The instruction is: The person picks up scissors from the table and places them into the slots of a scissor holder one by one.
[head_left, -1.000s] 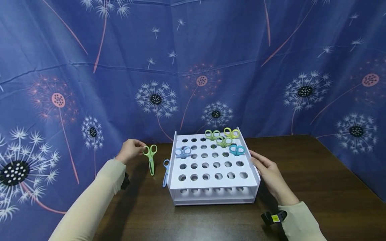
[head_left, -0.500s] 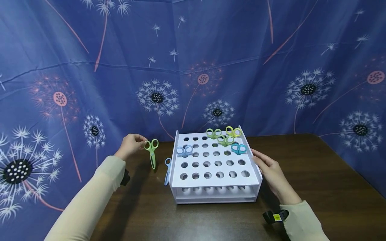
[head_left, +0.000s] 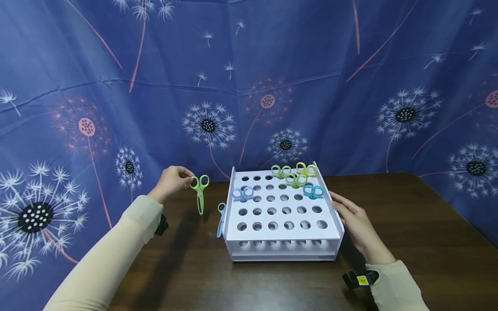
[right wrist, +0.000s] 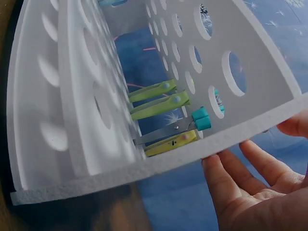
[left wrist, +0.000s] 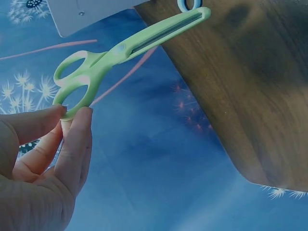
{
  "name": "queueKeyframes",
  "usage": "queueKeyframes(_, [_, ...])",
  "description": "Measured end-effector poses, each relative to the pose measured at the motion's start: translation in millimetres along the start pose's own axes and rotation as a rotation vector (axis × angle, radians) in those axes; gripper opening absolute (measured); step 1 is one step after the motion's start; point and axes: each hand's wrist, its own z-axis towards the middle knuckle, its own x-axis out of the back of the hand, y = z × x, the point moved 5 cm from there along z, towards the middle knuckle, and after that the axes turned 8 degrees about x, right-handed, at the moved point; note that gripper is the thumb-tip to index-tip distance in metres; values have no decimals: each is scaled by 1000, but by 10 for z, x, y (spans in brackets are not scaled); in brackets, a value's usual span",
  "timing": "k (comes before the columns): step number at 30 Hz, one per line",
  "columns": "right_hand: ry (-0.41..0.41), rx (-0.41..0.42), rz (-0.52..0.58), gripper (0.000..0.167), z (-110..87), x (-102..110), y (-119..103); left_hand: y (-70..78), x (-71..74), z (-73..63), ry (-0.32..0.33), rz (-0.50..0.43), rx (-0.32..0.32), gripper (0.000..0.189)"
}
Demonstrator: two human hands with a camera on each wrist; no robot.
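Note:
My left hand pinches one handle loop of a pair of light green scissors between thumb and fingertips. The scissors hang blade-down above the table, left of a white rack with rows of round holes. My right hand rests its fairly straight fingers and thumb against the outside of the rack's right wall. Several pairs of scissors stand in the rack with handles on top: green scissors, yellow scissors, teal scissors and pale blue scissors. Their blades reach between the shelves.
Blue scissors are outside the rack, close along its left wall. The rack stands on a dark brown wooden table. Behind it hangs a blue curtain with a dandelion print.
My left hand has risen a little with the green scissors, lifting their tip farther from the table. The head view has shifted slightly. My right hand stays at the rack.

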Motion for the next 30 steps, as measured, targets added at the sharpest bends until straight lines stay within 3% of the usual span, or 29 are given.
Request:
queueKeyframes(12, [16,-109,71,61,24,15,18,59,35,-65,8,6,-7,22])
queueKeyframes(20, [1,-100,66,64,37,45,-9,115,146,-117,48,-36,-11,21])
queueKeyframes(30, [-4,-104,49,64,54,37,0,160,185,-167,65,-46,-28,20])
